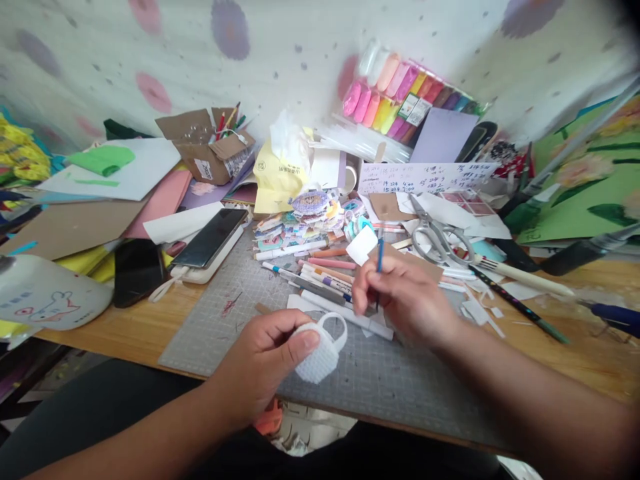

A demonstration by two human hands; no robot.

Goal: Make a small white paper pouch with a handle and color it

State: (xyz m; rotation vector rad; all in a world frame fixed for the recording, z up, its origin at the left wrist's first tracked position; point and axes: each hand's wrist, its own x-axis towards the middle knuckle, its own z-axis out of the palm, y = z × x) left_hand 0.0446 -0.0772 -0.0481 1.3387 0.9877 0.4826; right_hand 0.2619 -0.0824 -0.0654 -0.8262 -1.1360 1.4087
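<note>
Clock is centred on the small white basket (pixel 320 360), with 12 toward the flowery backdrop (pixel 280 47). The left hand (pixel 265 350) has its grip clamped on that basket, thumb across the woven-looking side. The loop handle (pixel 344 333) sticks out toward 1. The basket sits over the near part of the grey cutting mat (pixel 200 320) on the wooden table (pixel 590 373).

Right hand (pixel 415 297) is around 2 o'clock, fingers pinched together on a thin dark blue stick (pixel 380 257), held pretty much upright. A white paper scrap (pixel 362 247) is just by those fingers; can't tell if they're touching it.

Around that: pens (pixel 325 283) at 12, scissors (pixel 425 233) between 1 and 2, clay packs (pixel 400 100) near 1, cardboard box (pixel 200 163) at 11, phone (pixel 213 237) between 10 and 11.
</note>
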